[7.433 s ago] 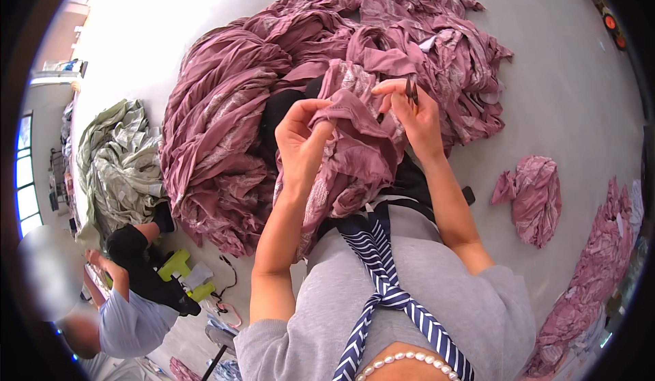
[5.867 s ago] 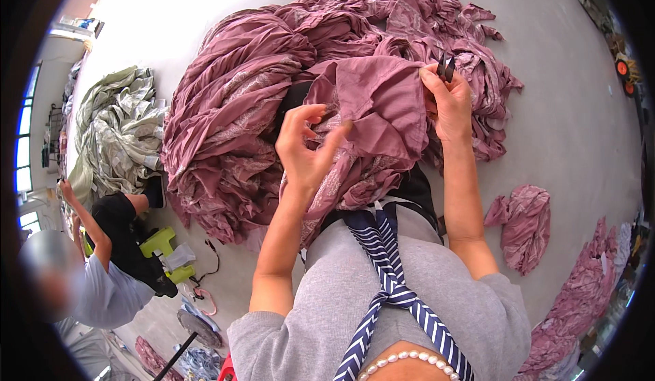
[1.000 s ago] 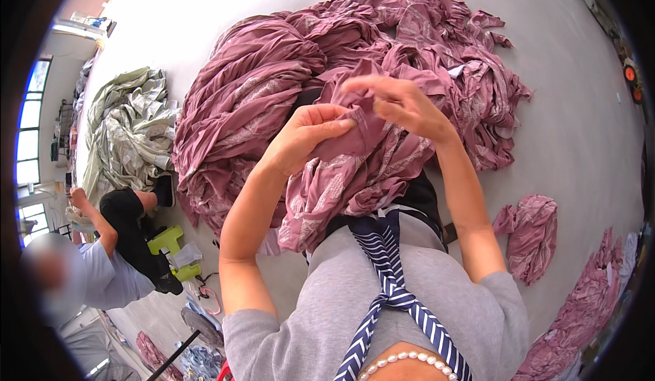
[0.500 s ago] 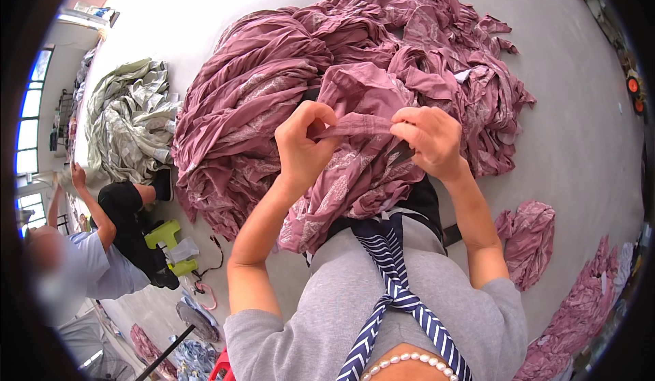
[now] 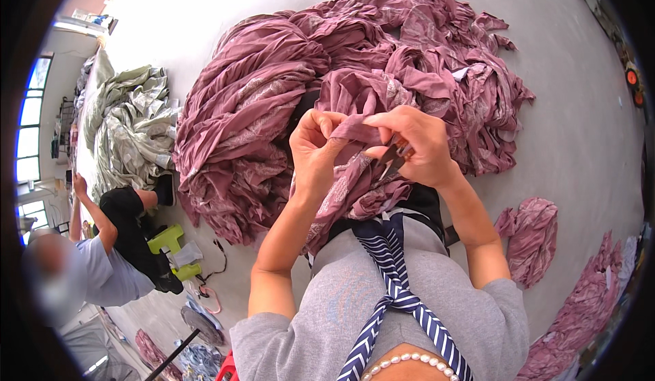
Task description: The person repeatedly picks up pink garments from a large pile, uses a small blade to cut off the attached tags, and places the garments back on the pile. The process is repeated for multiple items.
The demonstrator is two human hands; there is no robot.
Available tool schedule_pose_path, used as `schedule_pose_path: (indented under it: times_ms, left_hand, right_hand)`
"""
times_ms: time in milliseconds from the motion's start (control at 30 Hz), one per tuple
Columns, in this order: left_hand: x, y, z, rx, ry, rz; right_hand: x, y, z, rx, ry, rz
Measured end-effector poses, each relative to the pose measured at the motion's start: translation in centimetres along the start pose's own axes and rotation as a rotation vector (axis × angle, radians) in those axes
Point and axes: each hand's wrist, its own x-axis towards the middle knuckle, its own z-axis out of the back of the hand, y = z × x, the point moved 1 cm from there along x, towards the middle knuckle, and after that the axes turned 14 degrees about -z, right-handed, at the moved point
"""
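Note:
A heap of dusty-pink patterned fabric (image 5: 259, 87) lies before me and runs onto my lap. My left hand (image 5: 315, 152) is closed, pinching a folded edge of this fabric between thumb and fingers. Close beside it, my right hand (image 5: 416, 145) pinches the same strip, the fabric edge (image 5: 356, 130), between its fingertips. Small dark thread snips (image 5: 392, 161) are tucked in my right palm, their pointed blades sticking out toward my lap. The snips' handles are mostly hidden by the fingers.
At left, another person (image 5: 109, 265) sits near pale green fabric (image 5: 129, 125) and a lime-green stool (image 5: 174, 248). A smaller pink bundle (image 5: 529, 241) lies on the floor at right, with a longer pink pile (image 5: 580, 313) beyond it. A dark pole (image 5: 174, 354) slants at lower left.
My hands have come closer together along the fabric edge, the right one moving left. My right hand has turned, and the snips' blades now show beneath it.

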Motion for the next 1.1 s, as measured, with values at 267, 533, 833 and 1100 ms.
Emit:
schedule_pose_path:
  times_ms: [267, 533, 833, 1100]
  left_hand:
    - [0.0, 0.7, -0.3, -0.359, -0.013, 0.295]
    - [-0.1, 1.1, -0.4, -0.346, -0.032, 0.2]
    - [-0.3, 1.0, 0.0, -0.413, -0.064, 0.253]
    - [-0.5, 1.2, 0.3, -0.46, -0.137, 0.251]
  right_hand:
    - [0.1, -2.1, -1.7, -0.016, -0.088, 0.239]
    - [-0.4, -1.5, -2.1, 0.483, -0.084, -0.177]
    - [0.3, -1.9, -1.7, 0.518, -0.063, -0.384]
    - [-2.5, -1.5, -0.7, 0.032, -0.147, -0.405]
